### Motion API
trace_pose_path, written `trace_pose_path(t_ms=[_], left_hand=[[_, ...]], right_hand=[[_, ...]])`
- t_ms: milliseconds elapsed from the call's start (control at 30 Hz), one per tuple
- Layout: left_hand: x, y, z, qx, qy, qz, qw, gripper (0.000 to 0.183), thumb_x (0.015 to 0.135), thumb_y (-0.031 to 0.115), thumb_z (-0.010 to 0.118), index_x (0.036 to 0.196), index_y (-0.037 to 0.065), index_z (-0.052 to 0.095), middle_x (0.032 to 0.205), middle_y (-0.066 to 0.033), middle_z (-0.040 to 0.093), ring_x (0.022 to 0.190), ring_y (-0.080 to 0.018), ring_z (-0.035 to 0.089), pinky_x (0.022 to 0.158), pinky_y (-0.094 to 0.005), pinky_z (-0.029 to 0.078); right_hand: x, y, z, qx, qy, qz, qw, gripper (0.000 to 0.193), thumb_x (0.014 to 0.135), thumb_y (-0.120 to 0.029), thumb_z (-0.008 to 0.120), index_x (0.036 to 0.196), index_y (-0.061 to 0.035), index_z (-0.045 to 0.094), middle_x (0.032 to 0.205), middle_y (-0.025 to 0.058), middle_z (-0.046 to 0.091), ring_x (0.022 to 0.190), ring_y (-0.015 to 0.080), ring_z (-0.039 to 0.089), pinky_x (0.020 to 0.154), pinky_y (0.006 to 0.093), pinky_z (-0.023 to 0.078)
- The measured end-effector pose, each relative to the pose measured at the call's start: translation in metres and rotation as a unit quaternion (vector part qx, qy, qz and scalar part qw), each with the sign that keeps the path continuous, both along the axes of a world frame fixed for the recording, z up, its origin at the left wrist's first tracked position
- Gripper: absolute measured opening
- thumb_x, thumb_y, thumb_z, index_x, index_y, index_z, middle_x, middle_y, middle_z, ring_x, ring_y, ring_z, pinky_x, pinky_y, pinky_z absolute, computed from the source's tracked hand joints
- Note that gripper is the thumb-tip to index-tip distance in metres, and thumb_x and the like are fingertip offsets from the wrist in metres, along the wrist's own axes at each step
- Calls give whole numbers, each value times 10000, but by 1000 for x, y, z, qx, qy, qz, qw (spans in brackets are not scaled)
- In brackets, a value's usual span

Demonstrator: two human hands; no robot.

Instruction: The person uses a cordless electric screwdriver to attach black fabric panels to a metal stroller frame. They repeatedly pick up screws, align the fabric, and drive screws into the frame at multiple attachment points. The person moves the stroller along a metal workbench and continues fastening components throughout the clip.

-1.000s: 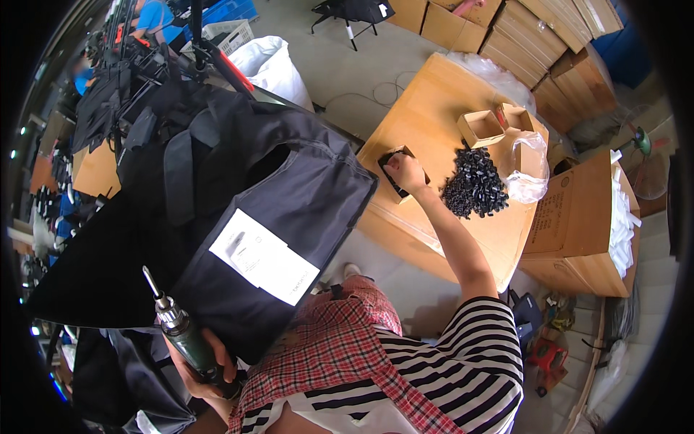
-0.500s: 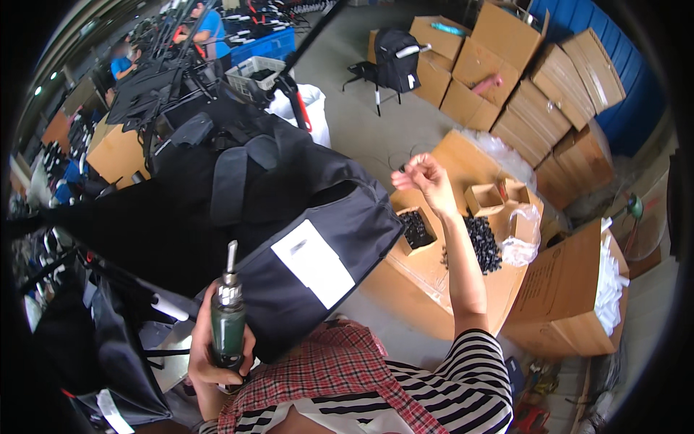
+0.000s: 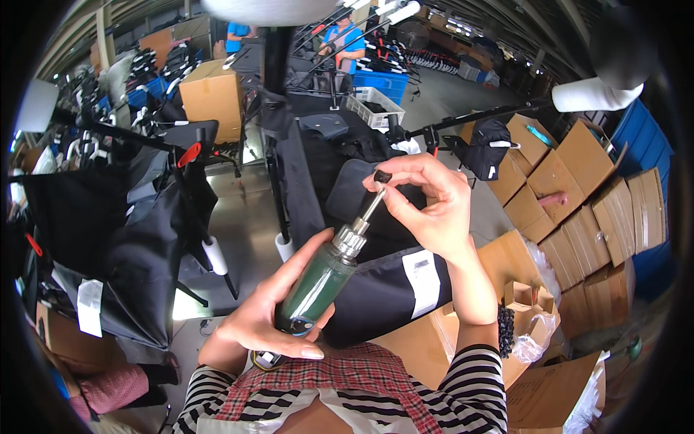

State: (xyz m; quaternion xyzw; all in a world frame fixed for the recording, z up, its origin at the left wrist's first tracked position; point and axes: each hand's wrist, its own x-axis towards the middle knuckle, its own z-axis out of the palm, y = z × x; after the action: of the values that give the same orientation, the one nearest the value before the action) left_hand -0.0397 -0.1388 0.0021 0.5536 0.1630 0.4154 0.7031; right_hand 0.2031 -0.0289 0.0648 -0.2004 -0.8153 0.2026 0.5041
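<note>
My left hand (image 3: 256,315) is wrapped around a green electric screwdriver (image 3: 314,289), its bit pointing up and to the right. My right hand (image 3: 441,210) pinches a small black part (image 3: 382,176) between thumb and fingertips, right at the tip of the bit. Whether a screw sits in the part is too small to make out. Behind and below both hands lies a black fabric seat or bag (image 3: 361,289) with a white label (image 3: 421,282). Black tubes of its frame rise around it, one ending in a white-wrapped handle (image 3: 593,96).
To the right, a cardboard surface (image 3: 419,336) bears loose black parts (image 3: 505,329), small open boxes (image 3: 518,295) and a clear plastic bag (image 3: 533,343). Cartons (image 3: 589,231) are stacked beyond. Another black fabric frame (image 3: 123,253) stands at left. People in blue work farther back.
My right hand has come from over the cardboard surface to the screwdriver's tip with the black part. The screwdriver has moved up and right; the view has shifted, showing more frame tubes.
</note>
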Motion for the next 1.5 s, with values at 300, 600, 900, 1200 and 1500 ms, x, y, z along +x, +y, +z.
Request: trace_pose_path(t_ms=[300,600,900,1200,1500], left_hand=[[-13,-2,-8,6,-33,-8,999,1250,716,7,873,1621,96,16,961,-56,615,753,-94,581,666,-250,493],[-21,-1,-4,-12,-18,-20,1000,1269,705,12,878,1624,120,9,956,-60,616,752,-101,585,674,-250,493],[-32,4,-25,-35,-161,-126,978,1362,612,-53,843,1605,79,-81,881,-149,623,594,-156,606,551,-272,475],[-57,14,-14,70,-305,80,946,1306,616,80,832,1588,123,-40,812,-180,531,501,-215,592,443,-283,493],[-91,11,-34,62,-317,102,941,1188,683,83,775,1576,130,-8,915,-166,555,586,-224,656,958,-597,543]], right_hand=[[-18,-10,2,65,-18,-47,997,249,825,136,674,1070,95,665,976,144,729,936,252,750,832,307,595],[-21,-20,4,87,-39,-94,991,229,825,109,695,1051,81,671,914,135,748,875,218,754,792,297,587],[-44,-26,3,337,-11,-92,937,300,751,116,735,1039,73,663,974,179,733,836,291,737,737,353,597],[-105,-92,-35,58,-201,48,977,410,836,21,677,1222,62,543,995,189,685,820,330,710,723,403,606],[-137,-46,-24,-142,-39,2,989,293,1086,-151,445,1216,56,606,718,26,604,621,81,594,566,238,496]])
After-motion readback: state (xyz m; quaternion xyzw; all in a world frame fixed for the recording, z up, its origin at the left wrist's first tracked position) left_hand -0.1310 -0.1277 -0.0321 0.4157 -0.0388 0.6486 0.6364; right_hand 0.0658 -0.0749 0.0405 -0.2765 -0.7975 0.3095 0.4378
